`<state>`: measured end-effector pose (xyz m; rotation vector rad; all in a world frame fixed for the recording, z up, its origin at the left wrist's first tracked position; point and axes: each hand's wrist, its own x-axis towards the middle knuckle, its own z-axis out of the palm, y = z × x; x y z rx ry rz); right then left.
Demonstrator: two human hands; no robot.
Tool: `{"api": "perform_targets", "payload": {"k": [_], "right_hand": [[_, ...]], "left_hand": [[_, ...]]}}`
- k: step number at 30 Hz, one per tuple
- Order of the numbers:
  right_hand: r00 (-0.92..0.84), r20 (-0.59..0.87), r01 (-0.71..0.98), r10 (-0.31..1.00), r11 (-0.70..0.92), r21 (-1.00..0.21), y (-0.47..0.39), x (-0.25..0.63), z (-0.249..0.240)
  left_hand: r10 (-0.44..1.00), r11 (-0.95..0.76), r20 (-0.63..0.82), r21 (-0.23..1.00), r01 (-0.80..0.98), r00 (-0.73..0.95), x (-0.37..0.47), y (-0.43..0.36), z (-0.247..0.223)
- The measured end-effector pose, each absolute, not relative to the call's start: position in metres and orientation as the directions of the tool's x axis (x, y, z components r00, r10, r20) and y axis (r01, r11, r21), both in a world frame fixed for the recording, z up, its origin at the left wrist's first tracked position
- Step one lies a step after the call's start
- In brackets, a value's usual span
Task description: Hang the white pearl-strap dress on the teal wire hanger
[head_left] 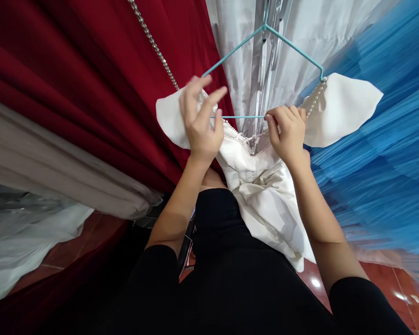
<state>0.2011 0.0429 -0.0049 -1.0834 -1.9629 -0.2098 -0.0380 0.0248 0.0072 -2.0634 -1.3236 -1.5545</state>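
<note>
White dress [265,186], one, hangs on one teal hanger [293,44], two sleeves [342,111] spread. Left hand [204,130] blurred, fingers apart, perhaps touching one sleeve; right hand [289,132] pinched on hanger's lower bar [242,117].

White dress [265,200] hung on teal wire hanger [244,117].

One turquoise hanger [264,27], one white dress [279,218], two white sleeves [349,109], one silvery chain [153,43]
</note>
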Motion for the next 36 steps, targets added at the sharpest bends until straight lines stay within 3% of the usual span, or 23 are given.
{"api": "perform_targets", "payload": {"k": [3, 7, 12, 16, 19, 22, 24, 26, 32, 36], "right_hand": [[-0.227, 0.774, 0.751, 0.591, 0.613, -0.247, 0.036, 0.196, -0.004], [-0.232, 0.775, 0.738, 0.588, 0.625, -0.253, 0.033, 0.195, -0.001], [-0.256, 0.764, 0.709, 0.592, 0.653, -0.268, 0.035, 0.202, 0.002], [-0.245, 0.772, 0.694, 0.587, 0.662, -0.284, 0.034, 0.198, 0.000], [-0.231, 0.773, 0.693, 0.591, 0.658, -0.295, 0.036, 0.192, -0.003], [-0.228, 0.763, 0.701, 0.605, 0.646, -0.303, 0.039, 0.189, -0.004], [-0.225, 0.755, 0.704, 0.616, 0.639, -0.312, 0.038, 0.189, -0.003], [-0.215, 0.753, 0.707, 0.622, 0.631, -0.320, 0.034, 0.190, -0.002], [-0.243, 0.760, 0.680, 0.603, 0.665, -0.310, 0.016, 0.198, 0.001], [-0.038, 0.890, 0.705, 0.454, 0.643, -0.297, 0.034, 0.218, 0.006]], "left_hand": [[0.422, -0.503, 0.899, 0.337, 0.796, -0.114, -0.060, 0.031, 0.017], [0.262, -0.647, 0.943, 0.331, 0.687, -0.207, -0.083, 0.031, 0.047], [0.200, -0.621, 0.904, 0.416, 0.664, -0.379, -0.117, 0.026, 0.063], [0.426, -0.446, 0.791, 0.606, 0.659, -0.439, -0.125, 0.020, 0.021], [0.654, -0.340, 0.657, 0.698, 0.630, -0.375, -0.102, 0.006, -0.013], [0.736, -0.471, 0.674, 0.576, 0.668, -0.062, -0.065, -0.010, -0.017], [0.632, -0.595, 0.767, 0.388, 0.704, 0.111, -0.044, -0.016, -0.003], [0.554, -0.621, 0.816, 0.270, 0.736, 0.169, -0.030, -0.015, 0.012], [0.696, -0.521, 0.688, 0.289, 0.803, 0.204, -0.019, 0.001, 0.008], [0.672, -0.504, 0.714, 0.249, 0.827, 0.195, -0.014, 0.004, -0.002]]}}
